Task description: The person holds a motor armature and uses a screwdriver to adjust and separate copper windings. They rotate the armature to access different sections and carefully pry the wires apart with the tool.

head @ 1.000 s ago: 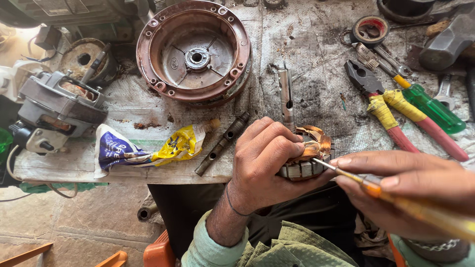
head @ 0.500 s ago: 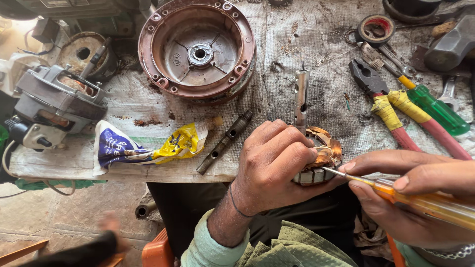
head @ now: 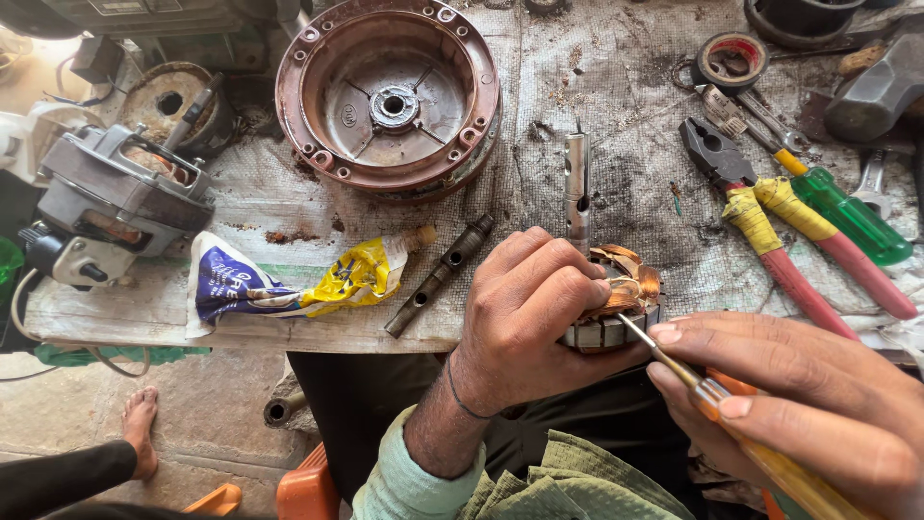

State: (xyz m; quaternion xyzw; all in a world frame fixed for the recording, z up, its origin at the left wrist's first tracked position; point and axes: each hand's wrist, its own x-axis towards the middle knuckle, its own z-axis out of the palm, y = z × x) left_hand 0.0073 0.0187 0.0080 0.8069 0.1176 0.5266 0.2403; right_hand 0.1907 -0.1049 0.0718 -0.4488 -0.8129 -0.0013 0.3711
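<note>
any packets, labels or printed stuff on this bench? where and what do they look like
Squeezed tube: lies flat near the bench's front edge, left of the left hand; crumpled, white and blue body, yellow toward the capped neck.
Round cast mark: inside the reddish-brown motor housing at top centre; small, too blurred to make out.

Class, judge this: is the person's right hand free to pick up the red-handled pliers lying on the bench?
Probably not as it stands: the right hand grips a yellow-handled screwdriver, though the red-handled pliers lie uncovered on the bench just beyond it.
</note>
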